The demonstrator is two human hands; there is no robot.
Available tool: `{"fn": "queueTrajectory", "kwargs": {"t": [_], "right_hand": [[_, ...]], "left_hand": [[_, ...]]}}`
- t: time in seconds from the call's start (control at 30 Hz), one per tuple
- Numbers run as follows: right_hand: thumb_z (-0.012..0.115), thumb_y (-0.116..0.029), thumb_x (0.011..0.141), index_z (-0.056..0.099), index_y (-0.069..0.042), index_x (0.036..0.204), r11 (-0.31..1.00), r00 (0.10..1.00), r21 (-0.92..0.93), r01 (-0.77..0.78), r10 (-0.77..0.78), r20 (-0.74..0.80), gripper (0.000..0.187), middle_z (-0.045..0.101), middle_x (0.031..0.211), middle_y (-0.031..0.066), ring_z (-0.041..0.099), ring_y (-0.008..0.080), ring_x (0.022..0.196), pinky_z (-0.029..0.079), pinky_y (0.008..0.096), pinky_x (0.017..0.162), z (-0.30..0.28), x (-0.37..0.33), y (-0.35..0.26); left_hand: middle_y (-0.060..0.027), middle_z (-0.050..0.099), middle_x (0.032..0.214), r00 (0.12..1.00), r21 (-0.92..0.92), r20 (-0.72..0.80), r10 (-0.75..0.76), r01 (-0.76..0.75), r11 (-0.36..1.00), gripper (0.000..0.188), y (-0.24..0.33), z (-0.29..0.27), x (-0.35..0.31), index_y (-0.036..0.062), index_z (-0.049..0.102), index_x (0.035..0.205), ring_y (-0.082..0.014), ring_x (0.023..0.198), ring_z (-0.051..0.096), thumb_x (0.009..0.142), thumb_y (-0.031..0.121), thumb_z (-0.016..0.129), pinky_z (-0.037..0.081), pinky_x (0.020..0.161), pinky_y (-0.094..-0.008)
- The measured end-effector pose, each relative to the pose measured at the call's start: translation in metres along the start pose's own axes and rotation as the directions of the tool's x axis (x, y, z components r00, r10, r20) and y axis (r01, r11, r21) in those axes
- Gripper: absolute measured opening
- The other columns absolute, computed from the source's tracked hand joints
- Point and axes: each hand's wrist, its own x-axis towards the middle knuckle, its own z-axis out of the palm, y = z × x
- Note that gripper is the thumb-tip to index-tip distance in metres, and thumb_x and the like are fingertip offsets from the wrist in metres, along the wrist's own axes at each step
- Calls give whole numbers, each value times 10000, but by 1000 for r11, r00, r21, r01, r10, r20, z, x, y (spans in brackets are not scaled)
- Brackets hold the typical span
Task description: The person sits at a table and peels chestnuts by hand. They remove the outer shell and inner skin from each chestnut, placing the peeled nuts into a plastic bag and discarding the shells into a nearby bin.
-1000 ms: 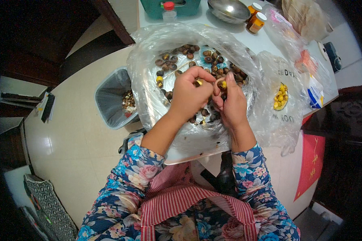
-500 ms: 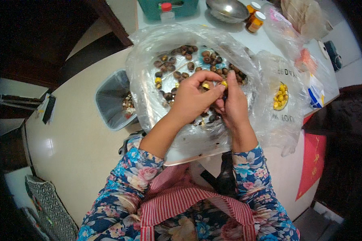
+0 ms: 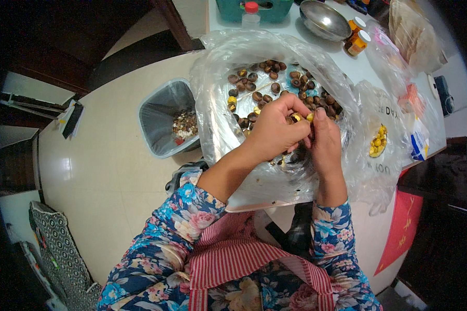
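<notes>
My left hand [image 3: 281,127] and my right hand [image 3: 327,142] meet over a clear plastic bag spread open on the table. Pinched between their fingertips is a chestnut [image 3: 310,117], its yellow flesh showing. Another partly yellow chestnut [image 3: 296,117] shows by my left fingers; whether that hand grips it I cannot tell. Brown-shelled chestnuts [image 3: 257,96] lie scattered in the plastic bag [image 3: 218,67], a few of them split to yellow. Shell bits sit below my hands, partly hidden by them. To the right, peeled yellow chestnuts [image 3: 378,142] rest on another plastic bag [image 3: 366,111].
A grey bin [image 3: 153,122] with shell scraps stands on the floor left of the table. Along the table's back are a green basket [image 3: 275,13], a red-capped bottle [image 3: 251,18], a metal bowl [image 3: 324,20] and orange jars [image 3: 355,46]. More plastic bags crowd the right side.
The whole scene has shifted rightward in the picture, showing more of the bin. My hands stay together over the bag, fingers still on the chestnut.
</notes>
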Motion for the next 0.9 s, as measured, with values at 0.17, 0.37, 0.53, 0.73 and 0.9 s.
{"fn": "queueTrajectory", "kwargs": {"t": [0.17, 0.37, 0.53, 0.73, 0.9], "right_hand": [[391, -297, 965, 508, -45, 657, 976, 983, -198, 89, -118, -142, 415, 424, 558, -33, 371, 44, 513, 281, 227, 440, 10, -1, 10], [385, -354, 961, 463, -69, 604, 1000, 981, -13, 6, -8, -192, 463, 409, 529, -32, 359, 47, 473, 267, 226, 420, 11, -1, 6], [393, -379, 953, 435, -97, 594, 985, 985, 138, -104, 120, -120, 458, 388, 510, -33, 333, 48, 441, 251, 219, 402, 3, 1, 1], [397, -424, 937, 494, -99, 674, 918, 942, 309, -248, 302, -143, 430, 412, 515, -31, 335, 50, 406, 230, 209, 361, 1, 3, 4], [438, -423, 922, 520, -93, 758, 892, 956, 379, -247, 289, -57, 378, 446, 537, -17, 336, 46, 391, 226, 195, 347, -2, 2, 0]], "left_hand": [[-52, 534, 628, 981, 52, -161, 108, -101, 994, 99, -9, 7, 3, 34, 482, 845, -68, 402, 417, 760, 4, 521, 298, 341, -207], [-55, 536, 698, 971, 38, -213, 105, -99, 994, 100, -13, 14, 1, 1, 462, 764, -105, 523, 552, 749, -13, 559, 442, 437, -235], [-63, 555, 674, 984, 0, -172, 45, -45, 999, 66, -11, 14, -1, 4, 459, 800, -111, 532, 571, 779, -17, 518, 454, 439, -237], [-67, 578, 686, 970, 181, -154, 186, -158, 971, 78, -18, 16, 3, 6, 501, 927, -100, 547, 556, 850, 21, 498, 447, 482, -223], [-40, 569, 725, 903, 569, -75, 423, -310, 761, 100, -19, 6, 8, 16, 522, 940, -85, 550, 548, 890, 101, 509, 447, 484, -218]]}}
